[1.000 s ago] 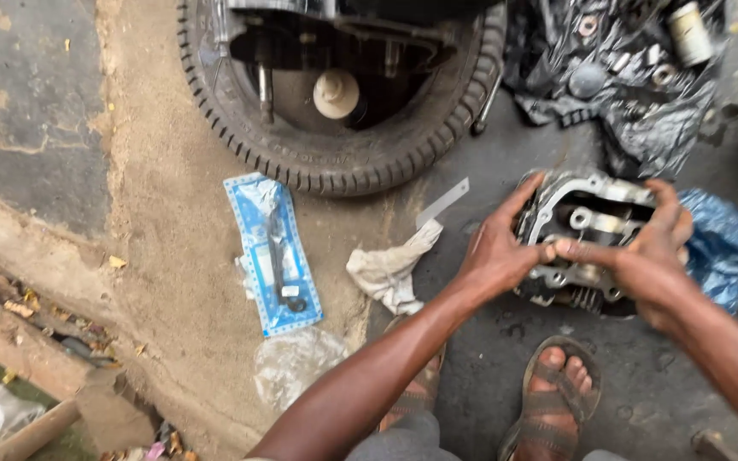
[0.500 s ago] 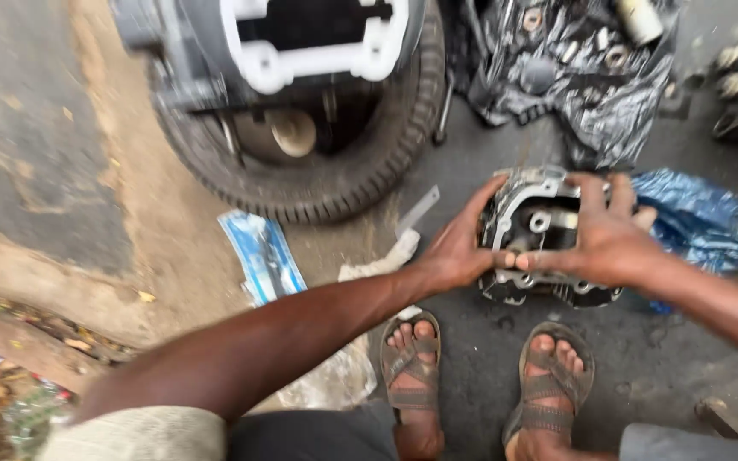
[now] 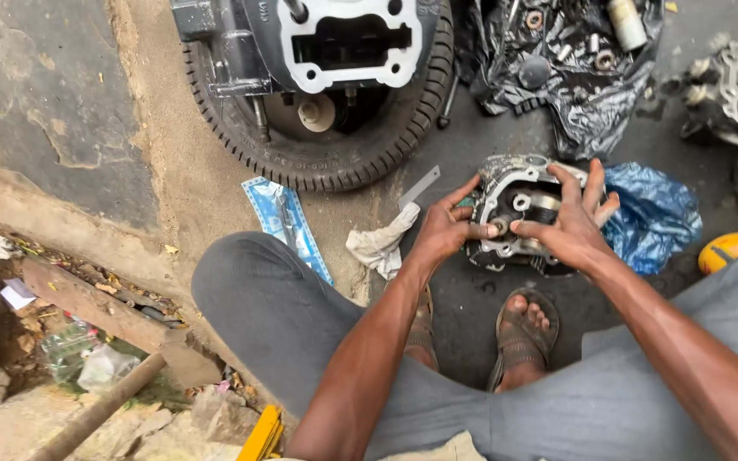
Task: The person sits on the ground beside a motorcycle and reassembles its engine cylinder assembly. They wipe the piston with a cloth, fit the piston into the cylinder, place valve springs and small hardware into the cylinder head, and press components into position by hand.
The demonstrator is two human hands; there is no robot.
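Note:
A grimy metal engine cylinder head (image 3: 518,209) rests on the dark ground in front of my sandalled feet. My left hand (image 3: 442,230) grips its left side, thumb pressing toward a small round part at its near edge. Over the head's right side lies my right hand (image 3: 570,222), fingers spread on top and fingertips meeting the left thumb at that same part. Both hands are on the head; what sits under the fingertips is hidden.
A tyre (image 3: 335,162) holding an engine block (image 3: 301,38) lies ahead. Black plastic with several small parts (image 3: 557,60) lies top right, a blue plastic bag (image 3: 655,213) right, another engine part (image 3: 736,90) far right. A white rag (image 3: 377,243), blue packet (image 3: 288,226), yellow object (image 3: 723,249).
The camera has tilted down and my knees have come into view. My hands have stayed on the cylinder head, fingers shifting slightly at its near edge.

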